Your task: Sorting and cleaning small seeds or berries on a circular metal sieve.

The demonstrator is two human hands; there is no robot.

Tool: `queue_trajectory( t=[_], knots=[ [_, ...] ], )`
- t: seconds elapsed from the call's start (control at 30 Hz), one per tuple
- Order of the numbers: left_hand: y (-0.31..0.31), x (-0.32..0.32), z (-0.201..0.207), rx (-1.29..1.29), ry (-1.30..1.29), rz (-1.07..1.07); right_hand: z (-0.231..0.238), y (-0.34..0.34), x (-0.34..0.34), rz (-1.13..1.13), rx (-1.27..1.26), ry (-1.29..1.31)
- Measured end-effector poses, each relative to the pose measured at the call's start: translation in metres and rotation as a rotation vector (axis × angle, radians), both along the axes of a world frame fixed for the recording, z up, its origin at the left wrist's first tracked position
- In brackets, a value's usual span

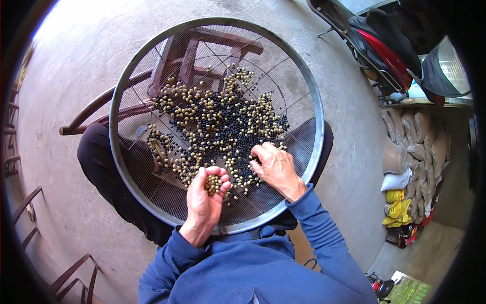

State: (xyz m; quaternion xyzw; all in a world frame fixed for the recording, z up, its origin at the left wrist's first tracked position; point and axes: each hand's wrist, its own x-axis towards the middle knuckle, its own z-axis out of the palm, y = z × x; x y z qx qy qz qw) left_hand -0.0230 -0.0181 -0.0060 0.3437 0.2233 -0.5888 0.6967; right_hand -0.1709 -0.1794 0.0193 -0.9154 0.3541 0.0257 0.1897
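A large round wire-mesh sieve point(320, 109) with a grey metal rim rests across my lap. Small black beans and larger pale beans point(210, 109), which look like coffee beans, lie mixed over its middle. My left hand point(203, 200), palm up at the near side of the sieve, is cupped around a small heap of pale beans point(213, 184). To its right, my right hand point(277, 167) is palm down with bent fingers at the right edge of the spread. Its fingertips touch the beans, and whatever they pinch is hidden.
Under the far side of the sieve stands a brown wooden chair point(190, 55). A red and black motorbike point(385, 55) is at the upper right, above stacked filled sacks point(417, 147). More wooden chairs point(71, 276) line the left side. Grey concrete floor point(349, 167) surrounds me.
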Motion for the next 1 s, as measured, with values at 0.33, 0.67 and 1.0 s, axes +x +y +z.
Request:
queue_trajectory(
  t=[0.33, 0.67, 1.0],
  knots=[
    [0.001, 0.000, 0.001, -0.023, -0.009, -0.006, -0.007, 0.001, 0.004, 0.014, -0.046, -0.066],
    [0.001, -0.005, -0.012, 0.007, -0.040, 0.066, 0.038, 0.060, 0.053, 0.129, 0.092, -0.364],
    [-0.001, 0.000, 0.002, -0.005, -0.014, 0.015, 0.016, -0.020, -0.035, -0.079, 0.025, -0.047]
  ],
)
